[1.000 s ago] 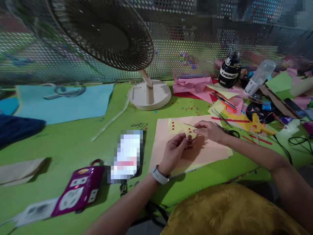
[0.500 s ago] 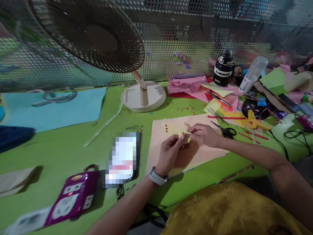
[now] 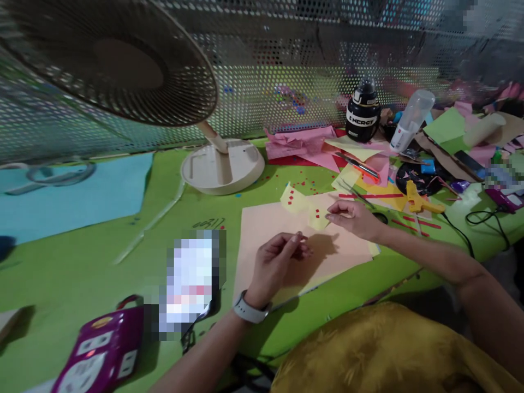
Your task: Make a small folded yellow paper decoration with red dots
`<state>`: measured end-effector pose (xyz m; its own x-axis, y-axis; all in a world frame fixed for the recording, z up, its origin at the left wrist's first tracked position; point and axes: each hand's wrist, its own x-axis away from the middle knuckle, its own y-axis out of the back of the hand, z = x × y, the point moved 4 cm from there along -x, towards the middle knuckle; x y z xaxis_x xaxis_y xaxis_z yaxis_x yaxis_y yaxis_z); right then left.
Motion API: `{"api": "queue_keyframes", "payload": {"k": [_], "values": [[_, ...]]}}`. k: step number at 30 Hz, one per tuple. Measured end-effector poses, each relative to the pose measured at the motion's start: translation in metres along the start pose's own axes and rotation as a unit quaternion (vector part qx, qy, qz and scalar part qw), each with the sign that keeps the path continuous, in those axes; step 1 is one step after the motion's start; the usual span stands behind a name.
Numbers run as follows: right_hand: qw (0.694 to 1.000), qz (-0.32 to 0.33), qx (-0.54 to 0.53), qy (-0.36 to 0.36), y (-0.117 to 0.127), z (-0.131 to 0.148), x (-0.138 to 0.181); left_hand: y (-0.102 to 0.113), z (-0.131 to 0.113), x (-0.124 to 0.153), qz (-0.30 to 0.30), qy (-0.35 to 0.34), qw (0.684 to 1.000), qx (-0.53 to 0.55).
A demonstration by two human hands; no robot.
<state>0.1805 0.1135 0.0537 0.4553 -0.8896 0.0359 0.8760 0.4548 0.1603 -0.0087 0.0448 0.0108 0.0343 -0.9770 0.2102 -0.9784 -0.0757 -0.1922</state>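
My left hand [image 3: 280, 262] is over the pale peach paper sheet [image 3: 262, 224], its fingers curled and the thumb pressed to the index finger. Whether anything tiny sits in that pinch I cannot make out. The fingertips of my right hand [image 3: 356, 218] pinch the right edge of a small yellow paper piece [image 3: 315, 221] that bears red squares. Another yellow paper piece [image 3: 289, 203] with a row of red squares lies by the sheet's far edge; whether the two are joined is unclear. Behind my right hand the scissors [image 3: 380, 218] are mostly hidden.
A fan [image 3: 223, 169] stands at the back left. Nearer lie a phone [image 3: 192, 284] and a purple power strip [image 3: 102, 349]. To the right are red strips [image 3: 370, 196], a yellow glue gun [image 3: 417, 201], a utility knife [image 3: 360, 166], a black bottle [image 3: 362, 114] and paper scraps.
My hands have drawn apart. The yellow piece both were holding is now farther forward, at my right fingertips only, beside the other yellow piece. The camera view has shifted a little right.
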Motion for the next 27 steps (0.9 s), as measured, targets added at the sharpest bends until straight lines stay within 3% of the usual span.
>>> {"api": "queue_keyframes", "payload": {"k": [4,8,20,27], "values": [[1.000,0.012,-0.001,0.010,-0.003,0.004,0.007,-0.004,0.003,0.004,0.052,0.024,0.998,0.011],[0.999,0.025,-0.018,-0.006,-0.007,0.005,0.008,-0.003,-0.004,0.002,0.049,-0.028,0.998,0.020],[0.997,0.029,-0.053,-0.043,-0.006,-0.003,0.009,-0.007,-0.008,0.007,0.089,-0.035,0.995,-0.036],[0.996,0.028,-0.059,-0.057,-0.009,-0.007,0.010,-0.007,-0.009,0.008,0.075,-0.016,0.995,-0.064]]}}
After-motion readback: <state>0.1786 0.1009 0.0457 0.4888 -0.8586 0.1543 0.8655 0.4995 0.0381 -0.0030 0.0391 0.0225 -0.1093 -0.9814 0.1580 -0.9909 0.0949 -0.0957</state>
